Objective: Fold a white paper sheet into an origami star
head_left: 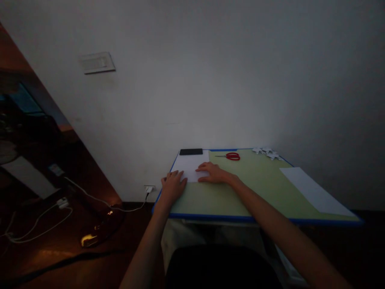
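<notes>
A white sheet of paper (192,163) lies at the far left of the green table (222,200). My left hand (173,184) rests at its near left corner with the fingers apart. On the sheet's right edge lies my right hand (212,173), fingers stretched out and thumb spread from them. Across the paper's far edge sits a flat dark slab (191,151), perhaps a phone. Scissors with red handles (232,156) lie to the right of the sheet, beyond my right hand.
White star-shaped paper cutouts (267,152) are piled at the far right corner. Another white sheet (314,192) lies along the right edge. A wall stands directly behind the table. A white cable (102,203) runs from a wall socket (148,188) on the left.
</notes>
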`<state>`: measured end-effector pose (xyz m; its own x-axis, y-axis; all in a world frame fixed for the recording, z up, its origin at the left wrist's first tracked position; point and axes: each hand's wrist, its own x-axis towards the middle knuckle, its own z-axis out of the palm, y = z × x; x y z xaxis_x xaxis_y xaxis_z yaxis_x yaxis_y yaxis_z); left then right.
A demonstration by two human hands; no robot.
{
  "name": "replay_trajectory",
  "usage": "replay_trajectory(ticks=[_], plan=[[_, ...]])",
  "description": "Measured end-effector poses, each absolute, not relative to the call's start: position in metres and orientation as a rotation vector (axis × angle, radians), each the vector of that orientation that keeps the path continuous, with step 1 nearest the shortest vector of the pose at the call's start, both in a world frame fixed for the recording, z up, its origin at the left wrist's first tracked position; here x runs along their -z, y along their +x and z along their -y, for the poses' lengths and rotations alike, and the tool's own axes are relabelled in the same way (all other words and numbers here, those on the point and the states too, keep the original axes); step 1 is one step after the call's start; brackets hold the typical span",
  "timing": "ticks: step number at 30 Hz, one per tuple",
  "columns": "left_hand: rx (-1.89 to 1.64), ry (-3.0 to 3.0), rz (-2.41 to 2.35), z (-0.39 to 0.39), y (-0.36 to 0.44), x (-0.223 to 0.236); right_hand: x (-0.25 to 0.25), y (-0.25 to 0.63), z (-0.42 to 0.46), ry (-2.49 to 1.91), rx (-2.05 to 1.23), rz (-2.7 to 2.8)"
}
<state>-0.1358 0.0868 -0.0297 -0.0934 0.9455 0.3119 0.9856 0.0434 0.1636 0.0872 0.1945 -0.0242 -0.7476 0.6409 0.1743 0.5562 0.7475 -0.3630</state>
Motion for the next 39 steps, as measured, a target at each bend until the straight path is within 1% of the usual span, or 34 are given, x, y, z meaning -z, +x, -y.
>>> replay_trajectory(ticks=[7, 21, 32, 39], plan=[[0.469, -2.036, 2.196, -0.087, -0.134, 0.028, 0.031, 0.104, -0.205, -1.007, -0.46, 2.636], [0.442, -2.039, 2.171, -0.091, -0.136, 0.028, 0.033, 0.101, -0.203, -1.014, -0.414, 2.621], [0.523, -2.084, 2.12, -0.086, -0.132, 0.024, 0.031, 0.095, -0.197, -1.04, -0.35, 2.5], [0.566, -2.187, 1.989, -0.084, -0.13, 0.019, 0.029, 0.092, -0.196, -1.071, -0.284, 2.439]])
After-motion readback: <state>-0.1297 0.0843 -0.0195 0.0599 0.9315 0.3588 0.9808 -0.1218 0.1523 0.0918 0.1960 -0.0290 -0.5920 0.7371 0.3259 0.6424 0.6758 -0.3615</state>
